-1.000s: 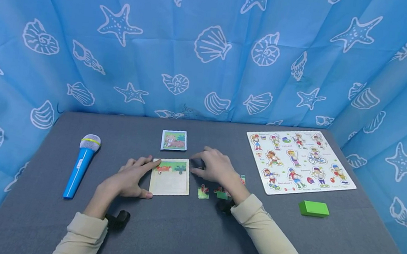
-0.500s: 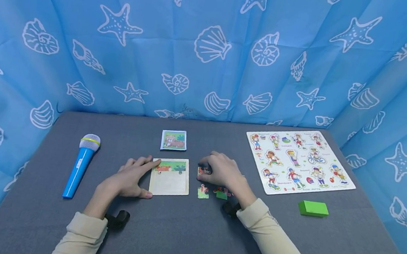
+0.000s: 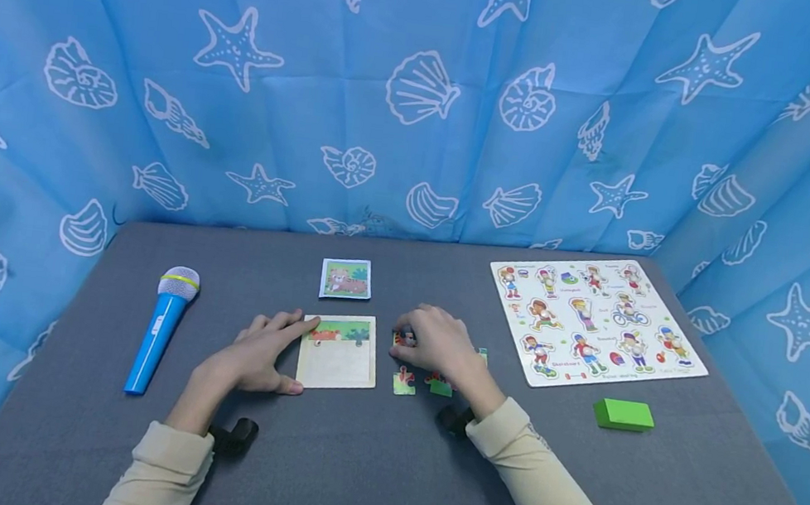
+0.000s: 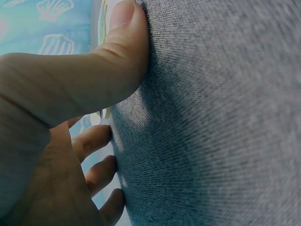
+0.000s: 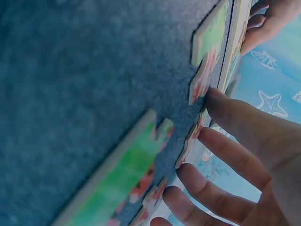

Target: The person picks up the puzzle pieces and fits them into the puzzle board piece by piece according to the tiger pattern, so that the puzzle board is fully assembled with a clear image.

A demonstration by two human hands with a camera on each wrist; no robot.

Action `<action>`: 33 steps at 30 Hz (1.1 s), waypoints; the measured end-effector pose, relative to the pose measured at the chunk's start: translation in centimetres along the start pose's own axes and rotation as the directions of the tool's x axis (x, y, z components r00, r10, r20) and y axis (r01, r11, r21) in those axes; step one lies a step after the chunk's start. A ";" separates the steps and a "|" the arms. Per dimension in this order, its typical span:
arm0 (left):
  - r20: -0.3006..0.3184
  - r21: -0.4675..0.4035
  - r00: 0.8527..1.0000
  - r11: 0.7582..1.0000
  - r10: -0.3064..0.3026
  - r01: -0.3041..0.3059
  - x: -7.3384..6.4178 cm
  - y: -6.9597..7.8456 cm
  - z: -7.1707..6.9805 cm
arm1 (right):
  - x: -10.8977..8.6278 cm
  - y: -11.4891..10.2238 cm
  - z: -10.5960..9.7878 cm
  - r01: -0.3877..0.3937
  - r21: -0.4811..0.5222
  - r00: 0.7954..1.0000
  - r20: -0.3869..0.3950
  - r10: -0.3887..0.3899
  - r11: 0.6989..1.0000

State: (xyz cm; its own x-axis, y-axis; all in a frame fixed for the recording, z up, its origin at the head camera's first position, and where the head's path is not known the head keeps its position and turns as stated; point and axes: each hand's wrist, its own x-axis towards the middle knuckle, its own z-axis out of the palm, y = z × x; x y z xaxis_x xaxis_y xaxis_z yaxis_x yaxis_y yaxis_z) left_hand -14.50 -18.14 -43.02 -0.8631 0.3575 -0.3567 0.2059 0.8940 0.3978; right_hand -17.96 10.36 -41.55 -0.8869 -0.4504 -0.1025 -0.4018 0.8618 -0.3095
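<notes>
My left hand [image 3: 254, 356] rests at the left side of a square jigsaw tray [image 3: 337, 368], index fingertip at its top left corner and thumb at the lower left. Pieces with green and orange fill the tray's top strip; its lower part is bare wood. Right of the tray, my right hand [image 3: 436, 339] pinches a reddish jigsaw piece [image 5: 190, 141] low at the cloth, thumb at one end and fingertips along it. Loose pieces lie by that hand: a green and red piece [image 3: 403, 382], another green piece [image 3: 441, 387] and more partly hidden under the palm.
A small bear picture card [image 3: 346, 279] lies behind the tray. At the left is a blue toy microphone [image 3: 159, 333]. A white sports peg-puzzle board [image 3: 596, 320] and a green block [image 3: 624, 415] lie at the right. A blue shell-print curtain [image 3: 417, 146] hangs behind.
My right hand has drawn back from the tray's right edge to the reddish piece, its fingers settling round it. The left hand and the tray have stayed still.
</notes>
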 end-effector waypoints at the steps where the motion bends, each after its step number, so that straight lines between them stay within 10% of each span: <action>1: 0.002 -0.001 1.000 1.000 -0.002 0.002 0.0 0.0 0.0 | 0.0 0.0 0.0 -0.002 0.002 1.000 0.002 0.002 1.000; 33: 0.001 -0.002 1.000 1.000 -0.003 0.003 0.0 0.0 -0.1 | 0.4 -1.1 -0.4 0.022 0.037 0.999 -0.040 -0.020 0.999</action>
State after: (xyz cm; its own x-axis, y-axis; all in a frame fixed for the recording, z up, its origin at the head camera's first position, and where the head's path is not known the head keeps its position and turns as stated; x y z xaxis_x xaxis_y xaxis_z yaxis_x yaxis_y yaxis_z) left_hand -14.50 -18.18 -42.98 -0.8634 0.3551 -0.3583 0.2024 0.8945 0.3986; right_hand -17.95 9.35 -40.92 -0.8870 -0.4581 -0.0583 -0.4125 0.8426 -0.3462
